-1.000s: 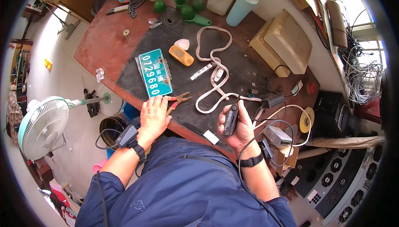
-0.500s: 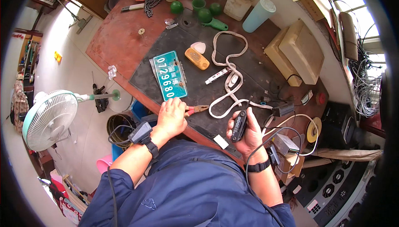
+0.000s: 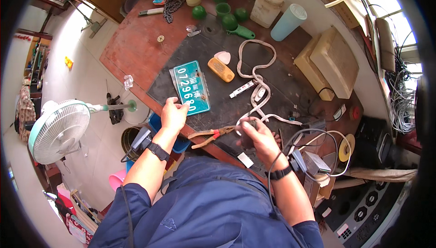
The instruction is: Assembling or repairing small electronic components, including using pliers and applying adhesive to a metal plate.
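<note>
My left hand [image 3: 174,115] is at the table's front edge, thumb and forefinger apart beside the lower left corner of a teal licence plate [image 3: 190,87]. Whether a fingertip touches the plate is hard to tell. Red-handled pliers [image 3: 213,134] lie between my hands, their handles jutting past the table edge. Closed around a black folding hex key set [image 3: 247,134], my right hand [image 3: 261,135] is raised above the table near the pliers' jaws. The tool is blurred and mostly covered by the fingers. A white cord [image 3: 245,112] with an inline switch runs just beyond this hand.
Past the plate lie a yellow meter-like device [image 3: 221,69] and a white tube [image 3: 240,89]. Green cups [image 3: 223,9], a cloudy jar [image 3: 267,7] and a light blue cylinder [image 3: 289,22] stand at the back. A beige box-shaped case [image 3: 334,62] stands right; a fan [image 3: 61,131] is at left.
My left hand has let go of the pliers and moved left to the plate's corner. My right hand has turned over and shifted slightly left with the hex key set.
</note>
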### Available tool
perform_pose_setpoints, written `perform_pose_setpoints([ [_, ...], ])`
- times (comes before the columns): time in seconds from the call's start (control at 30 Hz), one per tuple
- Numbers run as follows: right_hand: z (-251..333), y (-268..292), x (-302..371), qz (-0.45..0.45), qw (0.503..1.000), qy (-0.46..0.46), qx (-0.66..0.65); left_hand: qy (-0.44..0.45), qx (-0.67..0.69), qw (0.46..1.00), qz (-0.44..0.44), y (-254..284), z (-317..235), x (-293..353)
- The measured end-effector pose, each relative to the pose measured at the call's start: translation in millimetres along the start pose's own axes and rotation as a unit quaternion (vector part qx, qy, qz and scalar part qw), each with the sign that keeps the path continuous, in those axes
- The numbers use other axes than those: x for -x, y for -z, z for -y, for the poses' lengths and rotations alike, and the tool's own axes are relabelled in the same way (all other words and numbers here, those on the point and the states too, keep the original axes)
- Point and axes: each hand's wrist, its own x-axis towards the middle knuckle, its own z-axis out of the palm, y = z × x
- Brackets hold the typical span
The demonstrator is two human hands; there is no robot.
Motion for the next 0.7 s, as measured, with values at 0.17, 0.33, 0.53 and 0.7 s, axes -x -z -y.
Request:
perform_pose_setpoints([
  [0.17,-14,-28,-70,0.032,0.996,0.044,0.072,0.066,0.147,0.987,0.021,-12,1,-9],
  [0.33,-11,-54,-97,0.043,0.996,0.007,0.076,0.125,0.247,0.961,0.018,-10,-9,-3],
  [0.53,-7,-53,-86,0.059,0.996,-0.012,0.069,0.121,0.439,0.865,0.209,23,-32,13],
  [0.7,-5,-34,-56,0.093,0.993,-0.014,0.069,0.077,0.511,0.801,0.302,18,-23,26],
])
